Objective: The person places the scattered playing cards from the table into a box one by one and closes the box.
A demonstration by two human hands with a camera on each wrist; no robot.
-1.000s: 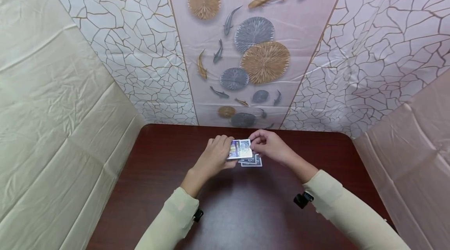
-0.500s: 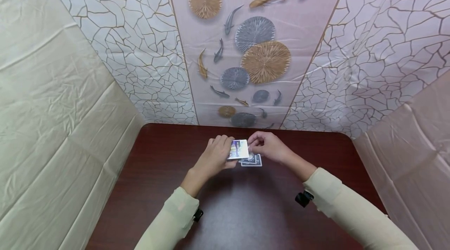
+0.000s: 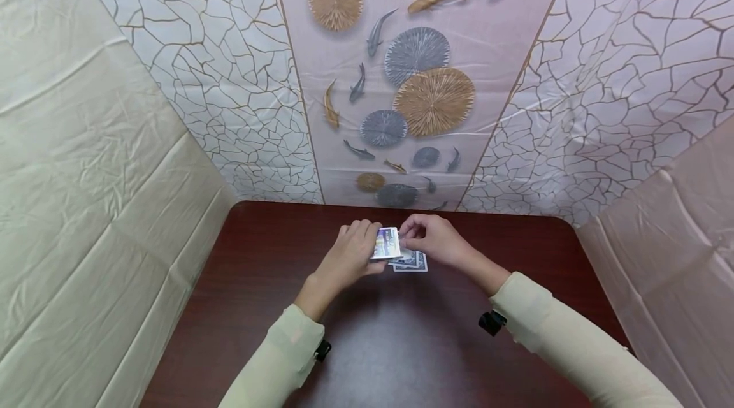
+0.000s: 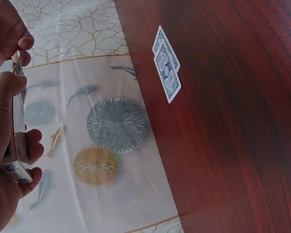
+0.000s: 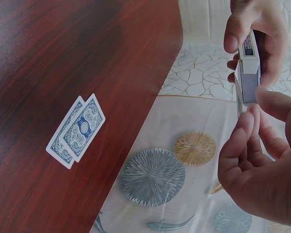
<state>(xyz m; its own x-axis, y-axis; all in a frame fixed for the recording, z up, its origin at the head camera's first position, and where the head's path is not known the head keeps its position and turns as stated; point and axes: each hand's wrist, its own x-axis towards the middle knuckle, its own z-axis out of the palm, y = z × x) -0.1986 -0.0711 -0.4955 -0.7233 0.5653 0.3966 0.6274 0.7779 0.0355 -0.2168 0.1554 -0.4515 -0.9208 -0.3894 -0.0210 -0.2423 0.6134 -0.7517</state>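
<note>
My left hand (image 3: 350, 248) grips a playing card box (image 3: 387, 243) above the table, thumb on one side and fingers on the other. The box has a shiny purple-and-white face in the head view. At its right end, my right hand (image 3: 437, 239) has its thumb and curled fingertips on the opened flap end, as the right wrist view shows on the box (image 5: 249, 73). A thin pale edge, flap or card, sticks out by those fingertips. Below, two blue-backed playing cards (image 5: 85, 127) lie overlapping, face down.
The dark red-brown table (image 3: 390, 331) ends at a hanging cloth (image 3: 390, 159) printed with fish and round leaves. Pale cloth walls (image 3: 115, 204) stand on both sides. Black wrist cameras (image 3: 492, 323) sit at the sleeves.
A blue-backed card that stuck out of the box's right end has slid left into it. My right hand has followed leftward; the left hand and the cards on the table stay put.
</note>
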